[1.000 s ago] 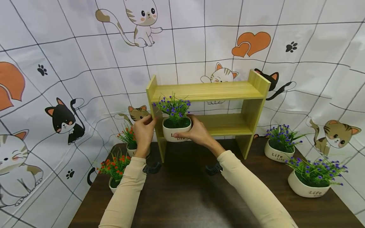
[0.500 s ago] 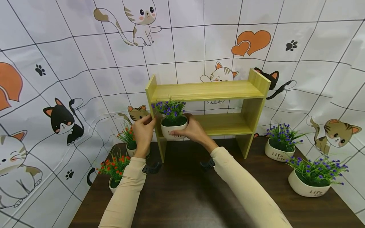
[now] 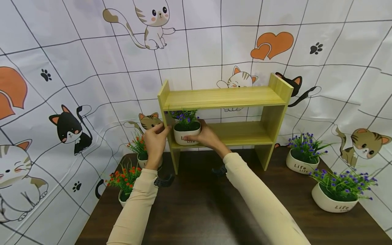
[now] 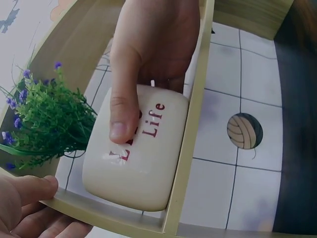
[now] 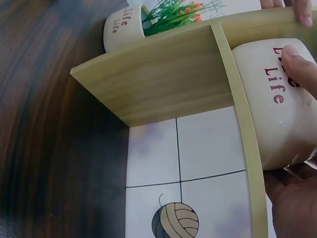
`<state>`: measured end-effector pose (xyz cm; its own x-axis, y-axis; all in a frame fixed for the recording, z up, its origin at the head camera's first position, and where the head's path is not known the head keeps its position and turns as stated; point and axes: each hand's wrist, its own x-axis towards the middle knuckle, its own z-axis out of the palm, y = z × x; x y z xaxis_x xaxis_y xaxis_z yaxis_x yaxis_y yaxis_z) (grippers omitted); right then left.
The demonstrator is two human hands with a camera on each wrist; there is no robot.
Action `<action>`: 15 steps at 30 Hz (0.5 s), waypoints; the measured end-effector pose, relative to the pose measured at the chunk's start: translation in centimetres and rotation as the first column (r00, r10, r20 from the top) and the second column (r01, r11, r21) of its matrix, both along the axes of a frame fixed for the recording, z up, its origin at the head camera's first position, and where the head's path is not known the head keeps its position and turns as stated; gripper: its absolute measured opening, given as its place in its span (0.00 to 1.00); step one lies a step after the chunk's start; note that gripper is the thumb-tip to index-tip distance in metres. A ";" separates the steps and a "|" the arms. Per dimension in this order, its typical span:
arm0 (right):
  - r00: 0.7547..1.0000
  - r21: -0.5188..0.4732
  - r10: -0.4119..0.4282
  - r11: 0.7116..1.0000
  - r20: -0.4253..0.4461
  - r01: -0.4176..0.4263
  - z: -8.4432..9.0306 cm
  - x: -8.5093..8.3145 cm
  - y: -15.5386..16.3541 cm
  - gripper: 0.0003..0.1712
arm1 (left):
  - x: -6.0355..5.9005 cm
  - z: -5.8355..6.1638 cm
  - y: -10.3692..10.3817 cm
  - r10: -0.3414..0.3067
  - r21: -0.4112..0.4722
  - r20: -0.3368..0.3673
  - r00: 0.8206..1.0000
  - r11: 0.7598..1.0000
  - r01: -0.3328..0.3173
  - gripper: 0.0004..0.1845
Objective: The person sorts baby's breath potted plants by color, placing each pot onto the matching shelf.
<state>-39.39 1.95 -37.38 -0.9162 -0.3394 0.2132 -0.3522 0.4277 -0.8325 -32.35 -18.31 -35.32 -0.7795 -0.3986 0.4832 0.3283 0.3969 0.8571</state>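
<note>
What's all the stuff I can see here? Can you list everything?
Wooden shelf unit: one, light yellow-green wood, two tiers, at the back of the table.
Purple-flower pot: one, white with red "Life" lettering, on the lower tier's left end.
Other purple-flower pots: two, white, right side of the table.
Orange-flower pots: two, white, left of the shelf unit.
Table: one, dark brown.
Backdrop: white tiled cloth with cartoon cats, hearts, paw prints.
Right hand: grips the shelved pot.
Left hand: on the shelf unit's left upright.

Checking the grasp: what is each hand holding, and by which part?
Right hand grips the pot by its side; left hand holds the shelf upright.
</note>
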 end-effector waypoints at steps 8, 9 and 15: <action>0.999 -0.045 0.010 0.999 0.030 -0.009 0.4 -0.2 -0.4 0.69 | 0.0 0.1 0.0 -0.010 0.001 -0.009 1.000 1.000 0.010 0.15; 0.999 -0.047 0.011 0.999 0.034 -0.009 0.4 -0.2 -0.5 0.69 | 0.0 0.1 0.0 -0.010 0.001 -0.006 1.000 1.000 0.010 0.15; 0.999 -0.056 -0.004 0.998 0.044 0.007 -0.1 -0.1 -0.9 0.72 | 0.1 0.0 0.1 -0.004 -0.003 -0.003 1.000 1.000 0.004 0.16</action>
